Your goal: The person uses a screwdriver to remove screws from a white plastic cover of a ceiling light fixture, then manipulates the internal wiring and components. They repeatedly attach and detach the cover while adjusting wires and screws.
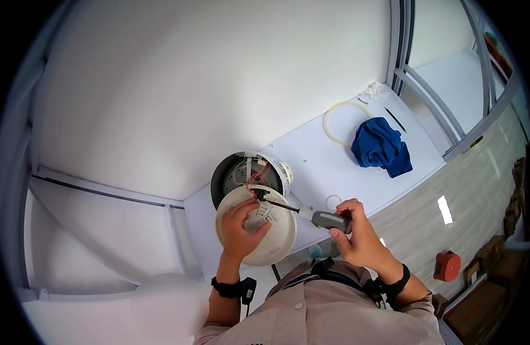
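Observation:
A round white appliance housing (280, 172) stands bottom-outward on the table, its dark inside exposed. Red wires (257, 177) run from it to a small black part (261, 194) at the upper edge of a white round cover (282, 241), which leans in front of the housing. My left hand (240, 230) holds the cover, fingertips beside the black part and thumb apart across the cover's inner face. My right hand (357, 233) grips the grey handle of a screwdriver (330, 221). Its dark shaft slants left, with the tip at or close to the black part; exact contact is unclear.
On the white table (316, 167) lie a crumpled blue cloth (380, 146), a large pale ring (327, 129), a small ring (334, 198) and a black pen-like stick (395, 119). A white wall rises behind. To the right, a red object (448, 267) stands on the floor.

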The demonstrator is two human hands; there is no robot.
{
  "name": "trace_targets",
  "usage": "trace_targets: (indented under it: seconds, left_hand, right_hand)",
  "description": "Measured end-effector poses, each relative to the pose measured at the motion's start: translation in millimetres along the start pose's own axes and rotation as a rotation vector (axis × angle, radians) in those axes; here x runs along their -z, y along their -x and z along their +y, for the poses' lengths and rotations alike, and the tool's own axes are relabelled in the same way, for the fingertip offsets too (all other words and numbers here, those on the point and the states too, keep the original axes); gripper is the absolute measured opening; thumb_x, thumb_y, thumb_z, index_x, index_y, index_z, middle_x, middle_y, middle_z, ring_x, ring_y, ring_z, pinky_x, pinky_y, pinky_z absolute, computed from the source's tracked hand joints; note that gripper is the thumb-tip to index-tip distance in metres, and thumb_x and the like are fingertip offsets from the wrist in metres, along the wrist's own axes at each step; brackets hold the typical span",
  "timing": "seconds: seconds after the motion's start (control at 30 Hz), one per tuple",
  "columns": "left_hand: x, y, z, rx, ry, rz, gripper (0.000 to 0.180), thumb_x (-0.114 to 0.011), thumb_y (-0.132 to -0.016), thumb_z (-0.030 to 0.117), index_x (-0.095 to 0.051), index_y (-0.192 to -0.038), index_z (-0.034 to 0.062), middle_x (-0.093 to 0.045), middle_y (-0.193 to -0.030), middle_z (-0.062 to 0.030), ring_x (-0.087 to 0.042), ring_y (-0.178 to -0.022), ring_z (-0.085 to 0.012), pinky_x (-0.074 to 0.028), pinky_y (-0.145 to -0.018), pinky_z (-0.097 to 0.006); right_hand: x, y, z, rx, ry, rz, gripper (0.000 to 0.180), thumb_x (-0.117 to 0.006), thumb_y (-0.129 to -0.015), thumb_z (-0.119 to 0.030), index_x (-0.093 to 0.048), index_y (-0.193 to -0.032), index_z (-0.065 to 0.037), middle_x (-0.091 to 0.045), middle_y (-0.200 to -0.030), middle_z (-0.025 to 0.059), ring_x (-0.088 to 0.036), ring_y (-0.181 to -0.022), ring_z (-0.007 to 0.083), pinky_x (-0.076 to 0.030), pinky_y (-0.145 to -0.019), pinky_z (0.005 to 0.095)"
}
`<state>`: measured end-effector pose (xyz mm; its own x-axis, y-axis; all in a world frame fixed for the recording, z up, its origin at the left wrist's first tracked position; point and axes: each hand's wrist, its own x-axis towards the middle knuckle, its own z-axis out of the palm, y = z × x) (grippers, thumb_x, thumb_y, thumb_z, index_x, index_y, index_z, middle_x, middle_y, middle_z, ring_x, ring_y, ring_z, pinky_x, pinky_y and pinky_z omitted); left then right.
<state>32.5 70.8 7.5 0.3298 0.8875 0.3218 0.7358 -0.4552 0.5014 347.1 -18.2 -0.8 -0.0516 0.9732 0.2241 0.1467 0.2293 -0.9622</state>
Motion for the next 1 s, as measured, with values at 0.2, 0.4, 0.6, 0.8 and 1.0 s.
trace_targets:
  seconds: [0.2, 0.4, 0.6, 0.8, 1.0]
  left_hand:
    - [0.3, -1.4, 0.4, -0.043, 0.015, 0.004, 0.053, -0.094, -0.067, 0.018, -0.075, -0.115, 0.007, -0.073, -0.125, -0.0092, -0.061, -0.083, -0.0202, -0.052, -0.073, -0.034]
    - [-1.6, 1.4, 0.4, -0.018, -0.005, 0.022, 0.051, -0.093, -0.067, 0.018, -0.075, -0.114, 0.007, -0.074, -0.122, -0.009, -0.061, -0.082, -0.02, -0.052, -0.074, -0.033]
    - [-4.5, 5.9, -1.8, 0.07, 0.113, 0.034, 0.048, -0.093, -0.069, 0.017, -0.076, -0.113, 0.0056, -0.075, -0.121, -0.008, -0.061, -0.083, -0.018, -0.052, -0.074, -0.032]
    - [-5.1, 6.6, 1.3, 0.054, 0.117, 0.034, 0.046, -0.093, -0.07, 0.015, -0.076, -0.112, 0.0054, -0.075, -0.119, -0.0072, -0.059, -0.081, -0.0164, -0.051, -0.073, -0.032]
    - [-8.2, 10.6, -6.9, 0.08, 0.056, 0.084, 0.039, -0.091, -0.075, 0.013, -0.076, -0.111, 0.0054, -0.076, -0.114, -0.0067, -0.059, -0.077, -0.0144, -0.051, -0.07, -0.03]
  right_hand:
    - [2.1, -7.3, -7.8, 0.001, 0.272, 0.061, 0.037, -0.07, -0.098, -0.012, -0.053, -0.129, -0.001, -0.067, -0.101, 0.0228, -0.069, -0.08, 0.0426, -0.055, -0.07, 0.047]
    - [2.5, -6.7, -15.4, -0.133, 0.176, -0.035, 0.041, -0.07, -0.098, -0.011, -0.049, -0.131, 0.0, -0.064, -0.106, 0.0232, -0.066, -0.087, 0.0392, -0.054, -0.079, 0.044]
    - [7.4, -4.0, -3.0, -0.054, -0.022, -0.04, 0.04, -0.068, -0.098, -0.007, -0.043, -0.129, -0.001, -0.055, -0.115, 0.0201, -0.056, -0.097, 0.0331, -0.048, -0.09, 0.0396]
    - [7.3, -9.2, -11.3, -0.222, 0.19, -0.021, 0.032, -0.066, -0.102, -0.014, -0.05, -0.125, -0.001, -0.067, -0.093, 0.0218, -0.067, -0.081, 0.04, -0.051, -0.073, 0.0446]
    - [3.7, -8.3, -12.0, -0.159, 0.104, -0.056, 0.034, -0.066, -0.101, -0.012, -0.048, -0.127, -0.002, -0.063, -0.094, 0.0183, -0.063, -0.078, 0.0339, -0.05, -0.072, 0.0419]
